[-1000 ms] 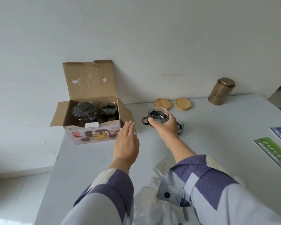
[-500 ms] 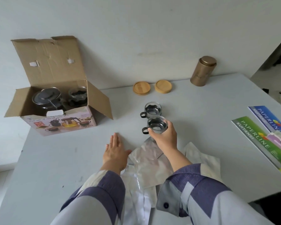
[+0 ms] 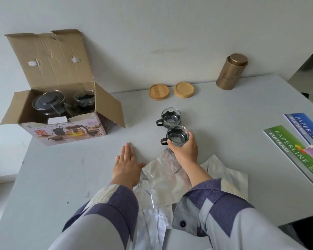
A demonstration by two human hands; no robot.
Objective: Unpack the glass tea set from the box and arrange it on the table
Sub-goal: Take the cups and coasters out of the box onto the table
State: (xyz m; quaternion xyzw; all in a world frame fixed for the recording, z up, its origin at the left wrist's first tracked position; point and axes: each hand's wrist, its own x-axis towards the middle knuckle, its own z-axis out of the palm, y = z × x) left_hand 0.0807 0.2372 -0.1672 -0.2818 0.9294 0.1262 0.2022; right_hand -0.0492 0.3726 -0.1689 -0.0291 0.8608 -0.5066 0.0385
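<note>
Currently the step in hand appears to be placement of the second cup, with the larger pieces not yet unpacked. At the left of the worktop (image 3: 49,177) stands the open cardboard box (image 3: 65,130), flaps spread, its tall lid leaning against the wall; inside sit the glass teapot (image 3: 50,104) with its dark lid and, to its right, a further glass cup (image 3: 84,100). Nearer the person, the left hand (image 3: 127,166) lies flat on the worktop, fingers (image 3: 127,153) straight and together, holding nothing, with its thumb beside the crumpled clear plastic bags (image 3: 167,175). Right of that, one glass cup (image 3: 170,117) with a dark handle stands alone on the worktop, and just in front of it the right hand (image 3: 185,149) holds the second cup (image 3: 177,138), fingers curled round its wall and rim, handle pointing left; whether its base has met the surface cannot be told. Behind, near the wall, lie two wooden coasters (image 3: 171,91), then a gold tin (image 3: 230,72), and at the far right edge some printed receipt books (image 3: 296,152). The next move likely calls for releasing this cup without knocking its neighbour, then reaching left into the box; the teapot, being glass and bulky, will probably need a two-handed lift.
</note>
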